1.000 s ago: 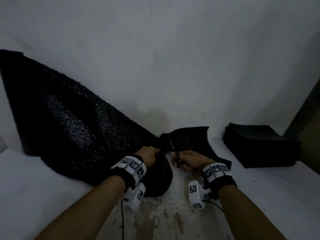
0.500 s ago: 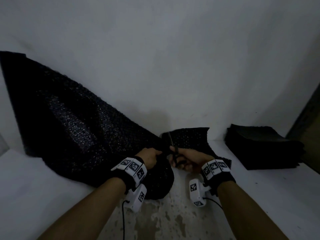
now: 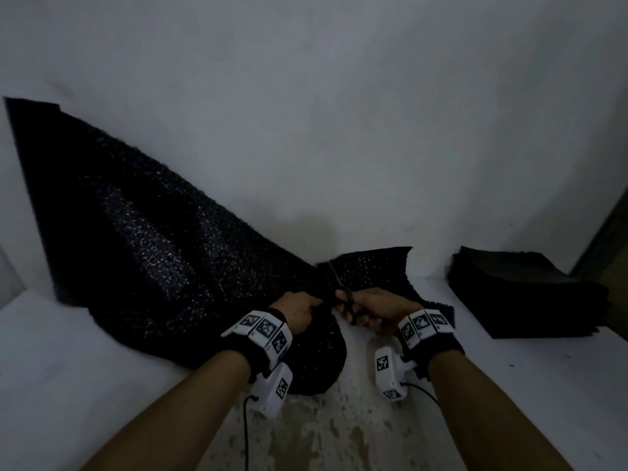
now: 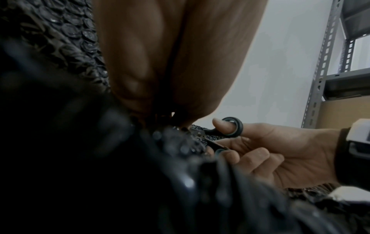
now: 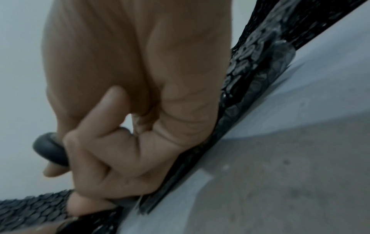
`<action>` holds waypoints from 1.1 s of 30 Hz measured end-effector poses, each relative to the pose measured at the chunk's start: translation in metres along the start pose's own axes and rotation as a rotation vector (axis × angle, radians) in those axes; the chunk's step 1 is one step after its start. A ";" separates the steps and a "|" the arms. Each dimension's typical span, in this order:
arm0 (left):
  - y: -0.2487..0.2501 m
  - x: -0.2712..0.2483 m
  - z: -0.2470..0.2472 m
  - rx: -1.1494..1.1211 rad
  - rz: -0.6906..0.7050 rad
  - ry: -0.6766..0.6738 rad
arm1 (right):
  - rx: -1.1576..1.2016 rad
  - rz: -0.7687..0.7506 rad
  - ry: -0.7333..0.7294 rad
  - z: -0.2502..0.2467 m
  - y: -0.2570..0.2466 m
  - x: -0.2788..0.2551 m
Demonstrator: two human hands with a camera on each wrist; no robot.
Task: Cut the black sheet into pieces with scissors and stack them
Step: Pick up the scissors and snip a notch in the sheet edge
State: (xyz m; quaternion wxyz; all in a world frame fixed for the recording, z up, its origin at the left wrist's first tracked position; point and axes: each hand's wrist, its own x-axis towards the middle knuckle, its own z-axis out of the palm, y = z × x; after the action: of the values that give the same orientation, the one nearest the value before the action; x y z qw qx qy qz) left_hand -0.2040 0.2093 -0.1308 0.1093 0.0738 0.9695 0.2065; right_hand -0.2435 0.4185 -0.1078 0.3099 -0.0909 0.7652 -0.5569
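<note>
While gripping scissors (image 3: 345,294): right hand (image 3: 377,311), thumb through a handle loop.
Left hand (image 3: 299,309): pinching black sheet (image 3: 153,249) beside the blades.
Sheet: draped from wall onto counter (image 3: 68,351).
Stack of cut pieces (image 3: 523,294): far right on counter.
</note>
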 end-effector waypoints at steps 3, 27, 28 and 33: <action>0.000 0.000 -0.001 -0.005 -0.004 0.006 | 0.013 -0.035 -0.010 -0.004 0.003 -0.002; 0.000 -0.002 -0.001 0.025 0.004 -0.009 | 0.146 0.002 -0.054 -0.013 -0.001 0.001; 0.000 -0.002 0.000 0.025 0.005 -0.011 | 0.132 -0.006 -0.039 -0.013 -0.001 0.001; -0.001 -0.002 0.000 0.034 0.031 -0.004 | 0.086 -0.048 -0.013 -0.013 -0.005 -0.006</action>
State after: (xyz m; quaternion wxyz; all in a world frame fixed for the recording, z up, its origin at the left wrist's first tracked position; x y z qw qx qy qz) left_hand -0.2020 0.2078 -0.1311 0.1068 0.0911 0.9714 0.1913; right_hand -0.2470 0.4299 -0.0981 0.3049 -0.0995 0.7361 -0.5960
